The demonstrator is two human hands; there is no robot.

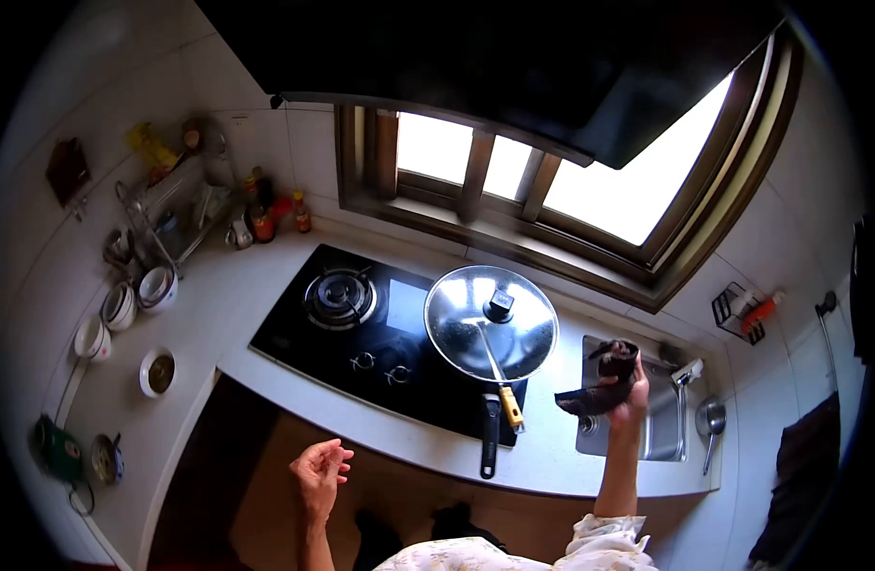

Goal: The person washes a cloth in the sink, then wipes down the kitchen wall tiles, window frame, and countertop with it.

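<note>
Over the sink [661, 428] at the right, my right hand [632, 400] is closed around a dark brown cloth [599, 392], whose loose end hangs out to the left. My left hand [321, 476] is in front of the counter, loosely curled with the fingers partly apart and nothing in it. Between my hands a pan with a glass lid [457, 333] stands on the right burner of the black gas stove [385, 319]. A yellow-handled utensil [510, 404] shows at the pan, near its black handle [491, 438].
A faucet [687, 373] and a ladle [711, 419] are at the sink's right. On the left counter are a bowl with dark contents [158, 373], stacked white bowls [119, 306] and a green container [59, 449]. Sauce bottles [262, 224] stand in the corner. A range hood [514, 67] hangs overhead.
</note>
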